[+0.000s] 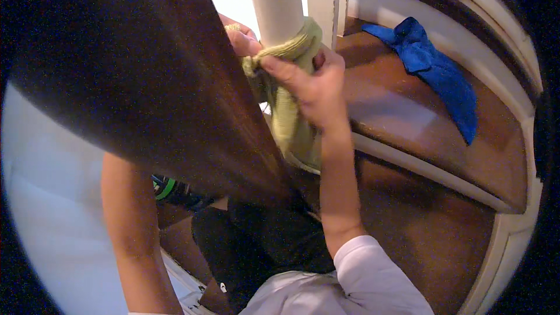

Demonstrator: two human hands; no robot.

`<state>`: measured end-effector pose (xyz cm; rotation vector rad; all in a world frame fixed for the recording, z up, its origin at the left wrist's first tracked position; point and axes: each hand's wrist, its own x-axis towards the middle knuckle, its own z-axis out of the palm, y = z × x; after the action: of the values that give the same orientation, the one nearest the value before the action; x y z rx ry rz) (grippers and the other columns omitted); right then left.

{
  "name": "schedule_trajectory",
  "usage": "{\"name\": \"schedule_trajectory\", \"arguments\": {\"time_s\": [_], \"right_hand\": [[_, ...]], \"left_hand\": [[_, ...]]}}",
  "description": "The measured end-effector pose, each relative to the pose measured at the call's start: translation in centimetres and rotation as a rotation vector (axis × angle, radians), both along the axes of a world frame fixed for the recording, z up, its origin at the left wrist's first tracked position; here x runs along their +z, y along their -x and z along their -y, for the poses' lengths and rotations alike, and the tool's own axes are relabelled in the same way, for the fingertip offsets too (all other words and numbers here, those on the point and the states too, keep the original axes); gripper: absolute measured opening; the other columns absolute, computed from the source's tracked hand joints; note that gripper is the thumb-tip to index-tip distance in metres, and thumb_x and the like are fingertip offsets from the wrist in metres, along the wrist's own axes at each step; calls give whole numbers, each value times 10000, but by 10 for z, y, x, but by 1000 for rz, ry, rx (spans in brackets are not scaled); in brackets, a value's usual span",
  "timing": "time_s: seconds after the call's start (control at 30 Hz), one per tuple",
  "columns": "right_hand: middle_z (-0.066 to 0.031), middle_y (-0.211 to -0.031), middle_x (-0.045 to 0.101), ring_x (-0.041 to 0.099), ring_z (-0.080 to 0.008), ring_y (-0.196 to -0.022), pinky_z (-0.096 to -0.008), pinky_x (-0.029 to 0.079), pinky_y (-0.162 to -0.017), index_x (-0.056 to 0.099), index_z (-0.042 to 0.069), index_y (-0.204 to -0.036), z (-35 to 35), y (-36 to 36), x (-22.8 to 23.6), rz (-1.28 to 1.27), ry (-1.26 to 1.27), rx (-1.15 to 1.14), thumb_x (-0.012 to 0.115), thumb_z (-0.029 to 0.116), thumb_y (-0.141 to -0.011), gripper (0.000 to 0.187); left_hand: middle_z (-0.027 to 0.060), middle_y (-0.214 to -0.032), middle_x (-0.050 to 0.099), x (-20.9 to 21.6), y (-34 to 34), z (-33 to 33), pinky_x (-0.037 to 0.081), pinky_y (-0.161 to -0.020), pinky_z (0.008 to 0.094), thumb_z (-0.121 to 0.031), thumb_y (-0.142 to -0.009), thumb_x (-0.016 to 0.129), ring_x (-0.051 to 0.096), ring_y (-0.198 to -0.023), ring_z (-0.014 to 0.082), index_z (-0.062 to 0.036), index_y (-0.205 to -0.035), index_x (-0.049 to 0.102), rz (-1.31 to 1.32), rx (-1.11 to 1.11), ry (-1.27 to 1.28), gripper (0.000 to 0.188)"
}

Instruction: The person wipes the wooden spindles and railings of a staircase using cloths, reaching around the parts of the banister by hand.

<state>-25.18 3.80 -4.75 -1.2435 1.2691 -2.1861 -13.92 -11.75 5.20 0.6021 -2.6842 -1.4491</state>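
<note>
A yellow-green knitted cloth (pixel 286 119) is wrapped around a thick white post (pixel 273 0), its lower part hanging down along it. My right hand (pixel 318 90) grips the cloth's upper edge from the right, thumb pointing left across a rolled fold. Beyond the dark handrail, my left hand (pixel 244 41) pinches the cloth at the post's left side, close to my right thumb. The rail hides much of my left hand and part of that forearm.
The broad dark wooden handrail (pixel 157 64) slants between my arms. Brown stair treads (pixel 402 111) curve around to the right, with a crumpled blue cloth (pixel 434 67) on one. Low on the left lies a black object with a green band (pixel 168 189), partly covered.
</note>
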Motion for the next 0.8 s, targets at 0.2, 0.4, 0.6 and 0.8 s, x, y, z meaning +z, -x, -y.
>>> {"name": "schedule_trajectory", "arguments": {"time_s": [0.2,0.4,0.6,0.8], "right_hand": [[-89,-873,624,586,-158,-756,-280,471,-696,603,-15,-969,21,26,-5,232,-23,695,658,181,-593,428],[-59,-849,636,594,-157,-729,-325,486,-659,598,-13,-958,9,-8,-4,64,58,203,646,152,-650,353],[-216,-867,609,589,-414,-829,-445,482,-746,559,0,-997,21,-44,-35,-185,-40,-595,729,228,-629,465],[-136,-944,639,632,-256,-861,-336,485,-791,573,9,-1010,12,-16,-63,-30,-106,-157,733,147,-608,455]], "left_hand": [[91,-987,563,-1,-6,0,402,-839,270,-229,-797,594,537,-942,149,6,-881,601,-1,-23,21,249],[81,-953,569,-5,-9,2,406,-827,263,-225,-803,584,543,-916,144,5,-881,600,-3,-18,-199,244],[70,-879,586,-5,-15,28,421,-785,273,-183,-820,525,563,-871,160,10,-863,599,-58,-129,213,211],[90,-863,578,-5,-3,31,411,-798,278,-126,-791,514,561,-860,187,7,-844,592,12,-295,603,162]]}}
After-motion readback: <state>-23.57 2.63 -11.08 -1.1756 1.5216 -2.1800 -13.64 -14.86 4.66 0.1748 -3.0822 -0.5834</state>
